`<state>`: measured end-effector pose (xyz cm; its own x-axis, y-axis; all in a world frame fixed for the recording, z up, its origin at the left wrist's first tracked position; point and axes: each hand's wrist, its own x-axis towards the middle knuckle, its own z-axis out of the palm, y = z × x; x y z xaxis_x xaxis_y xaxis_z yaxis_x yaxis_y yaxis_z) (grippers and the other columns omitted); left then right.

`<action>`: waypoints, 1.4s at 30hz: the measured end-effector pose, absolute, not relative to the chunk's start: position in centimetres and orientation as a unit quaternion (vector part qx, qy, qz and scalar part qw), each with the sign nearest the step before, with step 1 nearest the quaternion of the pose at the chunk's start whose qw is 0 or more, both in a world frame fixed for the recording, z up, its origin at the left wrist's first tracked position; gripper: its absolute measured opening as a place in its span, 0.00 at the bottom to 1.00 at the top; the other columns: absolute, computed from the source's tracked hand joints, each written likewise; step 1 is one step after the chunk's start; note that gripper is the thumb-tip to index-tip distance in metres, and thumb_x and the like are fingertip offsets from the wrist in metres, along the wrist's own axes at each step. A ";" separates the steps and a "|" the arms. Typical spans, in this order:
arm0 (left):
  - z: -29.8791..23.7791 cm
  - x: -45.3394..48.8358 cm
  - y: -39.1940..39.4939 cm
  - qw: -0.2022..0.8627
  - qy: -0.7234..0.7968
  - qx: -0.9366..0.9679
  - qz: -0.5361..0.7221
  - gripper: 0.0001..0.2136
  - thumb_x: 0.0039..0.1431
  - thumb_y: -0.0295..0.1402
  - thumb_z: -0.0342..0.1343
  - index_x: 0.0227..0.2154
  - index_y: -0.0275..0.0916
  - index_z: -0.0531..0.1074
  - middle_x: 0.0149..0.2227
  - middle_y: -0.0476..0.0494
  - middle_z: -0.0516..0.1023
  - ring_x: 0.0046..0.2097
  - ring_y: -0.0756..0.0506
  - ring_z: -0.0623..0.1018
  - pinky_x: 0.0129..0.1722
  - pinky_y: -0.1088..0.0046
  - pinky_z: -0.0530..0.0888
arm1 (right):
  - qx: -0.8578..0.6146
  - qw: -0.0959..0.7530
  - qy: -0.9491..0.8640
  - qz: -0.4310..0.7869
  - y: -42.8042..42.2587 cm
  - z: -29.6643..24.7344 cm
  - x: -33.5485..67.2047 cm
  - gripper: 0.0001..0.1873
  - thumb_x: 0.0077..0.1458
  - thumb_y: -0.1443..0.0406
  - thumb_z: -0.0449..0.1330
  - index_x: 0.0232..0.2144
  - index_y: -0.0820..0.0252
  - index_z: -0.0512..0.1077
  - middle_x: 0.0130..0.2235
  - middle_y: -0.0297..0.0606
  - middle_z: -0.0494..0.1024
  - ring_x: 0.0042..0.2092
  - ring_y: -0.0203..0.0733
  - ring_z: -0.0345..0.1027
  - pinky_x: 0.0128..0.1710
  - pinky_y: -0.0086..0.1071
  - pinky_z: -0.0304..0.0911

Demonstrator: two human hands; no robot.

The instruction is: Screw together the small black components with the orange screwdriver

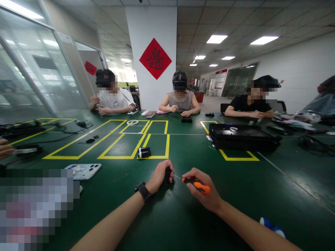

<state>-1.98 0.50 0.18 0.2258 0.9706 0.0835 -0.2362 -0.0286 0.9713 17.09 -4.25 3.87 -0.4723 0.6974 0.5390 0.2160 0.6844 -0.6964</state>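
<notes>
While a small black part [168,175] is held below the frame's centre within the curled left hand [157,177], a screwdriver [202,187] is gripped by its orange-and-black handle in the closed right hand [210,199], its blade directed left toward the part. Both forearms [115,219] are extended inward from the lower edge.

Across the green bench [162,223] from me lies a white ring [132,124], with yellow outlines [117,157] marked on the surface around it. Nearer to me than the ring, to its left, I see a phone [83,171] in a patterned pale case. Well to the ring's right sits a long black case [244,140]. Beyond the ring I face a co-worker in white [115,101] to its left, a co-worker in grey [183,99] to its right, a co-worker in black [242,104] farther right, and a white pillar [151,24] bearing a red diamond sign [155,59].
</notes>
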 end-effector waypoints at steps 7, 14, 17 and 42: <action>-0.2 -2.0 0.7 0.599 0.370 0.499 0.505 0.12 0.55 0.40 0.43 0.25 0.37 0.62 0.20 0.52 0.66 0.17 0.53 0.67 0.15 0.80 0.64 | -0.294 0.426 -0.815 0.261 -4.2 3.7 17.2 0.07 0.50 0.68 0.54 0.35 0.60 0.67 0.31 0.35 0.68 0.31 0.35 0.62 0.30 0.28 0.58; -0.2 -2.0 0.8 0.599 0.356 0.505 0.510 0.12 0.56 0.40 0.43 0.24 0.37 0.61 0.19 0.53 0.64 0.17 0.54 0.66 0.16 0.79 0.65 | -0.283 0.390 -0.836 0.264 -4.2 3.3 17.3 0.09 0.51 0.69 0.54 0.37 0.60 0.67 0.30 0.34 0.69 0.29 0.33 0.62 0.31 0.27 0.58; -0.3 -2.0 0.8 0.599 0.356 0.503 0.511 0.12 0.56 0.39 0.42 0.24 0.37 0.61 0.19 0.53 0.64 0.17 0.54 0.66 0.16 0.79 0.65 | -0.276 0.371 -0.849 0.257 -4.2 3.5 17.1 0.10 0.50 0.69 0.55 0.37 0.58 0.69 0.34 0.36 0.68 0.33 0.34 0.63 0.34 0.28 0.58; 0.1 -1.9 0.7 0.585 0.370 0.512 0.509 0.13 0.56 0.41 0.43 0.24 0.37 0.61 0.19 0.53 0.65 0.16 0.54 0.67 0.15 0.80 0.64 | -0.277 0.403 -0.832 0.261 -4.2 3.4 17.3 0.10 0.51 0.68 0.54 0.38 0.59 0.66 0.32 0.35 0.68 0.31 0.34 0.61 0.31 0.28 0.58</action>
